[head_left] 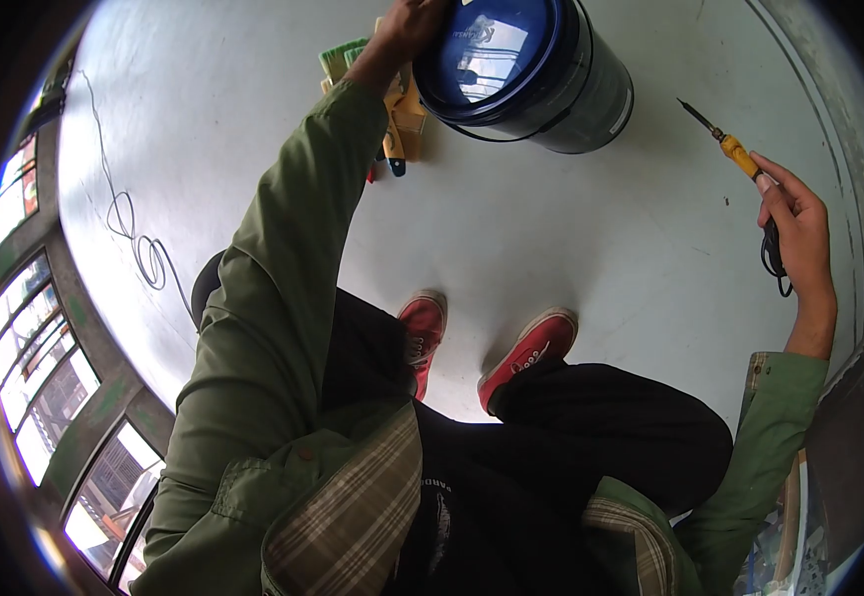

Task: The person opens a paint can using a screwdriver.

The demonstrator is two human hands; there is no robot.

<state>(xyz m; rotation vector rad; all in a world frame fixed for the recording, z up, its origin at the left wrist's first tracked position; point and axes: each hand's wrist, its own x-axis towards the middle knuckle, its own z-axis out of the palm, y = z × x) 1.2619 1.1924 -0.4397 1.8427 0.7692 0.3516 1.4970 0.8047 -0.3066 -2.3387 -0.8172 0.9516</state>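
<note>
My left hand (410, 25) reaches far forward and rests against the rim of a dark blue bucket (591, 94) with a glossy blue lid (492, 50) that stands on the floor. Whether its fingers grip the rim is hidden. My right hand (797, 223) is out to the right, closed around a yellow-handled tool with a thin dark metal tip (728, 144); a black cord (774, 260) hangs from that hand. Both arms wear green sleeves.
Yellow, green and blue items (397, 119) lie on the floor beside the bucket. A thin wire (139, 243) loops across the pale floor at left. My red shoes (472, 343) are planted below the bucket. Windows (35, 338) line the left edge.
</note>
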